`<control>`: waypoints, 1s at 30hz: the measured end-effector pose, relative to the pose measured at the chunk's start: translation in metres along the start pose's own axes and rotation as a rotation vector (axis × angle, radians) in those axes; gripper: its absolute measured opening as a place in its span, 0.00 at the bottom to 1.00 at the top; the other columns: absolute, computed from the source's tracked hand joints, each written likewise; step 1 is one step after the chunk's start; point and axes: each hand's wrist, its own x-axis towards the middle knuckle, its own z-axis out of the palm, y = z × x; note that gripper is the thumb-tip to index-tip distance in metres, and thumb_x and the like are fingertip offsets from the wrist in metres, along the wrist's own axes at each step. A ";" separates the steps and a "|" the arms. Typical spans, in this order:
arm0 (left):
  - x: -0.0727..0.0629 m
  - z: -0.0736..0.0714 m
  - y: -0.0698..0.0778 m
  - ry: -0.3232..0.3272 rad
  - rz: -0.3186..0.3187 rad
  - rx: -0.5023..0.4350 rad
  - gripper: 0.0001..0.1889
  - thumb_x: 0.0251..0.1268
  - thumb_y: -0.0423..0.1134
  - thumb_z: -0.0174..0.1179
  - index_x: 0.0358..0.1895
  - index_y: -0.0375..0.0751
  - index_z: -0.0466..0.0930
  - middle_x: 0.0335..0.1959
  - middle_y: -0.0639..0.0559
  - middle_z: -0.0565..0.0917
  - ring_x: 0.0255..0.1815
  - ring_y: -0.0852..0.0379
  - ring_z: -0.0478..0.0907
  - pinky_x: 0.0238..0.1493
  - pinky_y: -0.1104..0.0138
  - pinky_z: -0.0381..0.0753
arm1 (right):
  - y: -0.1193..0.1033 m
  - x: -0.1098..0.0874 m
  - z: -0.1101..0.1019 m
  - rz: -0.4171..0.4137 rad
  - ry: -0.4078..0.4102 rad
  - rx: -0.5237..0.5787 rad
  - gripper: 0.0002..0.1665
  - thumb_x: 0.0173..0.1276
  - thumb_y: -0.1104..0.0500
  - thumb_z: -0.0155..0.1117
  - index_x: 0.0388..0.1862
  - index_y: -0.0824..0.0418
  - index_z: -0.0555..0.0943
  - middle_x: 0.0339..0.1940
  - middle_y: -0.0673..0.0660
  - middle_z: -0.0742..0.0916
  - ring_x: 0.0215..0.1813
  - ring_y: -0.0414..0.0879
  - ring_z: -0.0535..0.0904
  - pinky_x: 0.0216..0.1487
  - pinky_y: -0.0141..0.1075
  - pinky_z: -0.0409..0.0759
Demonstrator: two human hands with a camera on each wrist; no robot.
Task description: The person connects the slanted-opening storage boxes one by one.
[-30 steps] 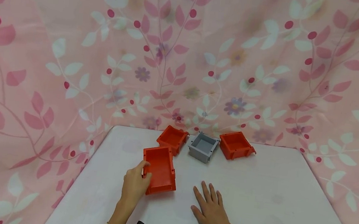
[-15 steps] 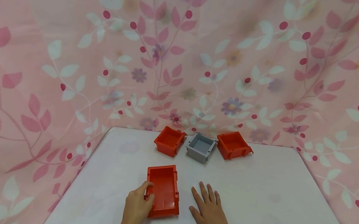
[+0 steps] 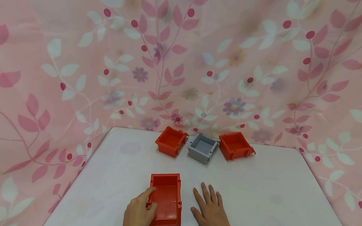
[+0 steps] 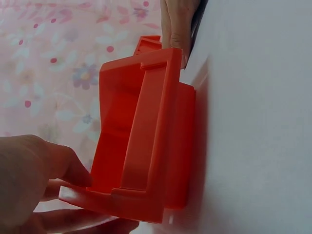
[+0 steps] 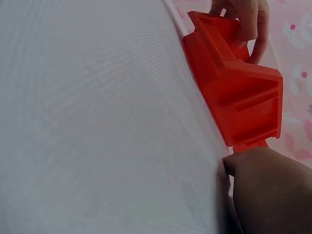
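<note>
In the head view a long red plastic bin (image 3: 167,202) lies near the table's front, its open top facing up. My left hand (image 3: 139,213) grips its left wall, thumb inside and fingers around the outer side. The left wrist view shows that hand (image 4: 36,180) pinching the wall of the red bin (image 4: 180,151). To the right of the bin, my right hand (image 3: 212,213) rests flat on the table with fingers spread, apart from the bin. In the right wrist view the right hand (image 5: 273,190) is at the lower right, with the bin (image 5: 224,87) beyond it.
At the back of the white-covered table (image 3: 258,198) stand a small red bin (image 3: 169,147), a grey bin (image 3: 201,154) and another red bin (image 3: 235,153), side by side. A pink floral curtain (image 3: 188,53) hangs behind them.
My left hand has brought the long red bin back from beside the small red bin toward the table's front and slightly right. The right hand has stayed in place.
</note>
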 end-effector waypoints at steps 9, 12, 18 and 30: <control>0.010 0.001 -0.003 -0.035 0.093 0.014 0.33 0.66 0.38 0.67 0.75 0.41 0.73 0.80 0.46 0.64 0.74 0.38 0.67 0.60 0.42 0.79 | 0.000 0.000 0.000 -0.001 -0.002 0.010 0.43 0.77 0.34 0.53 0.85 0.50 0.62 0.85 0.61 0.57 0.84 0.65 0.44 0.76 0.70 0.42; 0.013 0.005 -0.006 -0.115 0.138 0.029 0.39 0.68 0.41 0.67 0.80 0.39 0.64 0.84 0.49 0.57 0.78 0.37 0.61 0.64 0.42 0.75 | 0.001 0.000 0.001 -0.001 -0.003 0.005 0.43 0.78 0.33 0.52 0.85 0.50 0.61 0.86 0.61 0.57 0.84 0.65 0.43 0.77 0.69 0.42; 0.012 0.014 -0.013 -0.192 0.177 0.069 0.43 0.70 0.46 0.66 0.83 0.37 0.56 0.85 0.51 0.50 0.77 0.39 0.63 0.62 0.43 0.78 | 0.000 0.002 0.001 -0.002 0.000 0.005 0.44 0.77 0.33 0.52 0.85 0.49 0.61 0.86 0.60 0.56 0.84 0.64 0.42 0.77 0.69 0.41; 0.013 0.016 -0.013 -0.191 0.195 0.125 0.45 0.68 0.46 0.67 0.83 0.38 0.55 0.85 0.49 0.50 0.76 0.38 0.63 0.60 0.43 0.80 | -0.004 0.010 -0.021 0.041 -0.070 0.133 0.41 0.71 0.39 0.67 0.78 0.54 0.72 0.81 0.63 0.66 0.81 0.69 0.53 0.72 0.74 0.51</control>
